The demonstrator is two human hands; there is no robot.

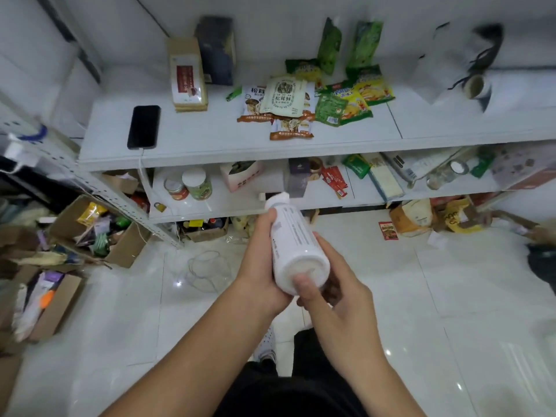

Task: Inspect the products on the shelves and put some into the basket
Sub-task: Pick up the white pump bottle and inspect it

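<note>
A white plastic bottle (293,239) with small grey print is held between both hands in front of the shelves, its cap pointing away toward the lower shelf. My left hand (258,266) wraps its left side. My right hand (334,293) cups the base, the thumb pressed on the bottom. On the upper shelf (210,145) lie mushroom snack packets (282,106) and green and yellow snack bags (352,94). The lower shelf (240,203) carries two jars (192,185), a pink box (240,174) and small packets. No basket is in view.
A black phone (143,127) and a brown box (188,76) rest on the upper shelf's left part. Open cardboard boxes of goods (96,230) stand on the tiled floor at left. Bags and packets (421,218) lie on the floor under the right shelf. A loose wire (207,272) lies on the tiles.
</note>
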